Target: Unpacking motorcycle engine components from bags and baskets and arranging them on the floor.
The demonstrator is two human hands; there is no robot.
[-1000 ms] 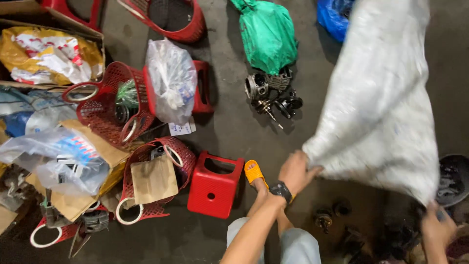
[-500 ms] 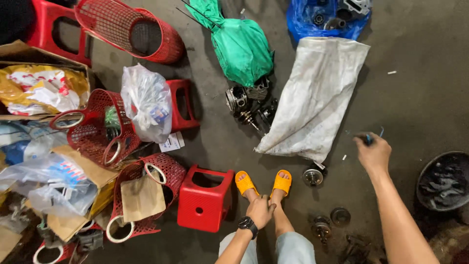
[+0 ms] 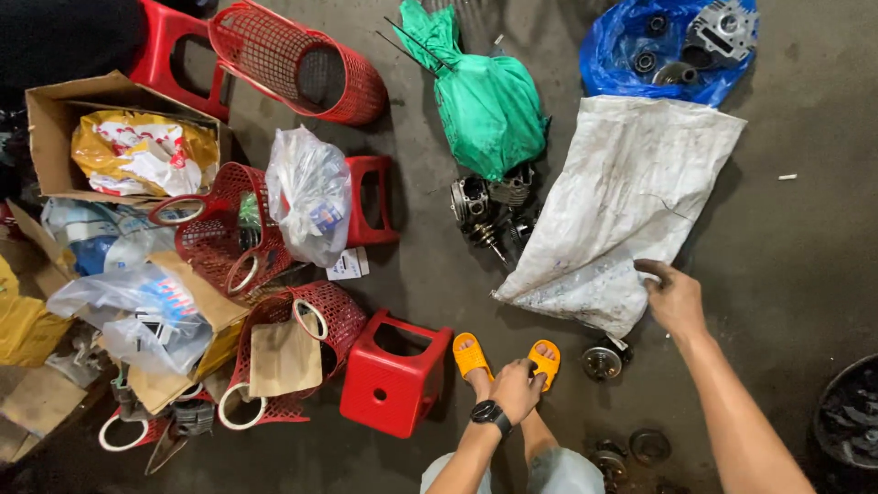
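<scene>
**Spotter:** Right hand (image 3: 675, 297), yours, sits on the lower right edge of the white woven sack (image 3: 626, 206), fingers curled over that edge and pinching the fabric; it holds nothing else.

**Operator:** And where does the sack lie?

**Spotter:** Right of centre in the frame, spread flat on the grey concrete floor (image 3: 805, 247), running from the blue plastic bag of engine parts (image 3: 672, 46) at upper right down toward your orange sandals (image 3: 506, 355). Its left edge touches the pile of dark engine parts (image 3: 489, 210) below the green bag (image 3: 485, 105).

**Operator:** My other hand?

**Spotter:** Your left hand (image 3: 517, 389), with the black wristwatch (image 3: 489, 414), rests loosely closed on your leg above the sandals, empty as far as I can see.

**Operator:** How far along am I?

**Spotter:** I judge the sack is laid out and nearly smooth; only the corner under your fingers looks bunched. Nothing sits on top of it. A round metal part (image 3: 604, 359) peeks out at its lower edge, and two more lie at lower centre. The red stool (image 3: 393, 375) stands just left of your feet.
</scene>
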